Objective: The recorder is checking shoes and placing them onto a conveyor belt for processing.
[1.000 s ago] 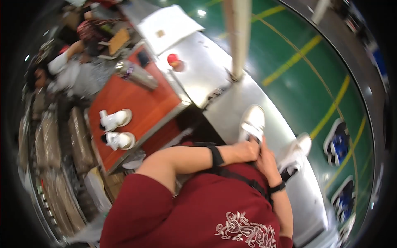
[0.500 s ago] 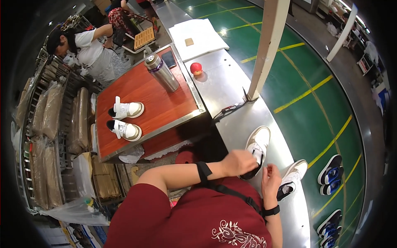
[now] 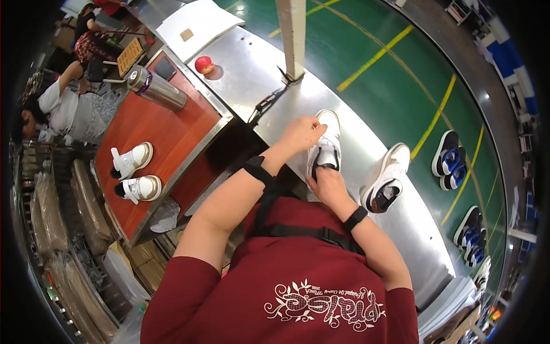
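Observation:
A white sneaker [image 3: 329, 139] with a beige toe and dark lining lies on the metal bench, its toe pointing away from me. My left hand [image 3: 302, 134] is closed at its left side near the toe, fingertips pinched against the upper. At the heel, my right hand [image 3: 329, 184] grips the collar, with fingertips at the dark opening. What exactly the left fingertips pinch is too small to make out. To the right sits a second white sneaker [image 3: 389, 175], untouched, with its opening toward me.
A red-topped table [image 3: 172, 129] on the left carries two small white shoes [image 3: 136, 160], a steel flask [image 3: 157, 89] and a phone [image 3: 165, 67]. On the metal bench [image 3: 255, 71] are an apple [image 3: 204, 65] and white sheets [image 3: 197, 26]. A post [image 3: 293, 40] rises from it. Dark-blue shoes [image 3: 450, 160] stand right; a co-worker [image 3: 69, 106] bends far left.
My view has turned, so the table and bench appear farther left. The left hand has moved forward to the sneaker's toe end; the right hand has come from between the sneakers onto the heel.

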`<state>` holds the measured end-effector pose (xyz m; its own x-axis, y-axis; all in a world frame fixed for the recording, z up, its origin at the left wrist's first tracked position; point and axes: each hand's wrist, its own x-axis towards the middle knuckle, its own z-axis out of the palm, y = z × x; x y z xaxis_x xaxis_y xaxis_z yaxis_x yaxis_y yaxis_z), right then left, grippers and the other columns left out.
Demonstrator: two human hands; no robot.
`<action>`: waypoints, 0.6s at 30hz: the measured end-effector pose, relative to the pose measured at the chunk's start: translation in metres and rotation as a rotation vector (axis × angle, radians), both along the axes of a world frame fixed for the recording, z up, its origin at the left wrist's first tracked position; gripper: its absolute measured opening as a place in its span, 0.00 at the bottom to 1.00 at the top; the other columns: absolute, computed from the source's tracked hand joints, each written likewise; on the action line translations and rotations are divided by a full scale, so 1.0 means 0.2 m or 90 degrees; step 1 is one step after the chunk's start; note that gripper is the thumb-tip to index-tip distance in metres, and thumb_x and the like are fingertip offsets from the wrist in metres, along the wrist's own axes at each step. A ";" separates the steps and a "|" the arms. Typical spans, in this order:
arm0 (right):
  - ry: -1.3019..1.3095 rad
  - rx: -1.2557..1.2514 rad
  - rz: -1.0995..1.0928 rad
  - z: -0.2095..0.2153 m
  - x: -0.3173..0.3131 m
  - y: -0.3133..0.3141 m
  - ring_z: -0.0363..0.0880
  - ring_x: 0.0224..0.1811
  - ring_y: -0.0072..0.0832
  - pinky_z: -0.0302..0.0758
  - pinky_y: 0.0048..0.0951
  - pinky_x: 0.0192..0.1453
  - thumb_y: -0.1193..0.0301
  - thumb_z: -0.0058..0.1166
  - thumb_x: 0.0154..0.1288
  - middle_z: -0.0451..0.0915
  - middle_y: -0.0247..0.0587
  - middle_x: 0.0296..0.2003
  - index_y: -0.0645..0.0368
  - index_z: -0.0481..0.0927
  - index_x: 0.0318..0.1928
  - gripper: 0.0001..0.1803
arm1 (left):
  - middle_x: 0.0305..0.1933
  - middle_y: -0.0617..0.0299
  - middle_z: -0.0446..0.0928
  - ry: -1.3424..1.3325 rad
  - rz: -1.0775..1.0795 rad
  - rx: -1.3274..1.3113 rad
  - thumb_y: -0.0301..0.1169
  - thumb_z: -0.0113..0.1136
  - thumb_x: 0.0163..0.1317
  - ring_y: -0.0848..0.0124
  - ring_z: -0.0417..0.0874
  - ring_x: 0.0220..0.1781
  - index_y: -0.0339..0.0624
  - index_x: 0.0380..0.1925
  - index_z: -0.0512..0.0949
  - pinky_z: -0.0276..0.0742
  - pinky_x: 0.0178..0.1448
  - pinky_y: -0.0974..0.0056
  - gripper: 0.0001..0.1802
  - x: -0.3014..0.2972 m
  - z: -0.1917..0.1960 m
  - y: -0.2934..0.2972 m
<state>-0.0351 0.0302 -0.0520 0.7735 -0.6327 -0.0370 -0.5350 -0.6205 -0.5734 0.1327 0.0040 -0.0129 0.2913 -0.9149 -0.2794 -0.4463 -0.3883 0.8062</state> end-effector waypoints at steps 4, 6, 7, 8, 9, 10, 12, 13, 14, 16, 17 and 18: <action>0.069 0.008 -0.025 0.04 -0.01 0.01 0.78 0.27 0.49 0.75 0.43 0.35 0.60 0.57 0.56 0.77 0.54 0.22 0.65 0.76 0.24 0.18 | 0.16 0.65 0.72 0.164 -0.026 0.059 0.39 0.54 0.62 0.77 0.71 0.17 0.36 0.23 0.76 0.67 0.23 0.71 0.17 0.01 0.01 0.02; 0.085 0.069 -0.021 0.06 -0.04 0.00 0.78 0.27 0.49 0.74 0.44 0.34 0.60 0.57 0.54 0.77 0.53 0.21 0.64 0.76 0.24 0.17 | 0.16 0.67 0.71 0.223 -0.006 0.081 0.38 0.53 0.63 0.78 0.70 0.17 0.37 0.22 0.75 0.66 0.23 0.72 0.17 0.01 0.02 0.04; 0.087 0.071 -0.020 0.05 -0.06 0.00 0.78 0.27 0.49 0.74 0.44 0.34 0.60 0.57 0.54 0.77 0.53 0.21 0.64 0.76 0.24 0.17 | 0.17 0.68 0.71 0.279 0.014 0.101 0.38 0.52 0.65 0.79 0.69 0.17 0.38 0.21 0.75 0.65 0.22 0.73 0.17 0.01 0.02 0.06; 0.053 0.078 -0.042 0.04 -0.08 0.00 0.77 0.26 0.49 0.73 0.44 0.33 0.61 0.57 0.53 0.76 0.53 0.21 0.64 0.75 0.24 0.16 | 0.17 0.68 0.71 0.280 0.016 0.103 0.38 0.52 0.65 0.79 0.69 0.17 0.38 0.21 0.75 0.65 0.22 0.73 0.17 0.01 0.01 0.07; 0.019 0.085 -0.065 0.03 -0.10 0.00 0.77 0.26 0.49 0.73 0.44 0.32 0.61 0.57 0.52 0.76 0.53 0.20 0.63 0.75 0.23 0.16 | 0.18 0.68 0.71 0.314 0.004 0.134 0.38 0.51 0.65 0.80 0.69 0.18 0.39 0.21 0.75 0.65 0.23 0.74 0.17 0.01 0.01 0.09; -0.013 0.075 -0.082 0.01 -0.12 0.00 0.76 0.25 0.49 0.72 0.44 0.32 0.62 0.56 0.50 0.75 0.53 0.19 0.63 0.74 0.22 0.16 | 0.19 0.68 0.71 0.348 -0.009 0.166 0.38 0.51 0.66 0.81 0.69 0.19 0.41 0.22 0.74 0.65 0.23 0.75 0.17 0.01 0.00 0.11; -0.017 0.094 -0.093 0.03 -0.13 0.00 0.76 0.25 0.49 0.71 0.44 0.31 0.62 0.56 0.51 0.74 0.52 0.18 0.63 0.73 0.22 0.16 | 0.20 0.68 0.71 0.405 -0.015 0.166 0.37 0.50 0.67 0.81 0.69 0.20 0.41 0.23 0.74 0.65 0.24 0.75 0.16 -0.01 -0.03 0.14; -0.022 0.110 -0.103 0.03 -0.13 0.00 0.75 0.24 0.49 0.71 0.44 0.30 0.62 0.56 0.51 0.74 0.52 0.18 0.63 0.72 0.21 0.16 | 0.20 0.68 0.71 0.461 -0.020 0.163 0.37 0.50 0.67 0.82 0.69 0.21 0.42 0.24 0.74 0.65 0.25 0.76 0.15 -0.01 -0.04 0.15; -0.020 0.112 -0.106 0.04 -0.13 0.00 0.75 0.24 0.49 0.71 0.44 0.30 0.62 0.56 0.51 0.74 0.52 0.18 0.63 0.72 0.21 0.16 | 0.20 0.68 0.71 0.463 -0.022 0.166 0.37 0.50 0.67 0.82 0.69 0.21 0.42 0.24 0.74 0.65 0.25 0.76 0.15 -0.01 -0.04 0.16; -0.039 0.126 -0.118 0.04 -0.14 -0.01 0.74 0.23 0.49 0.69 0.44 0.29 0.61 0.56 0.51 0.73 0.52 0.17 0.63 0.71 0.20 0.17 | 0.23 0.68 0.72 0.469 -0.018 0.172 0.36 0.49 0.67 0.82 0.69 0.22 0.42 0.25 0.74 0.66 0.27 0.76 0.13 -0.02 -0.04 0.16; -0.037 0.126 -0.120 0.04 -0.14 -0.01 0.74 0.23 0.49 0.69 0.44 0.29 0.61 0.56 0.51 0.73 0.52 0.17 0.63 0.71 0.20 0.17 | 0.23 0.68 0.72 0.471 -0.020 0.174 0.36 0.49 0.67 0.82 0.69 0.22 0.42 0.25 0.74 0.66 0.27 0.76 0.13 -0.02 -0.05 0.17; -0.037 0.134 -0.123 0.04 -0.14 -0.01 0.74 0.23 0.49 0.69 0.43 0.29 0.61 0.56 0.51 0.73 0.52 0.17 0.63 0.71 0.20 0.17 | 0.23 0.69 0.72 0.483 -0.016 0.170 0.36 0.49 0.67 0.82 0.68 0.22 0.43 0.25 0.74 0.65 0.27 0.76 0.13 -0.01 -0.07 0.17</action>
<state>-0.0630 0.0274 -0.0445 0.6439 -0.7518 -0.1420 -0.5940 -0.3743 -0.7121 0.1298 0.0381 -0.0264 -0.0862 -0.7927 -0.6035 0.1742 -0.6084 0.7743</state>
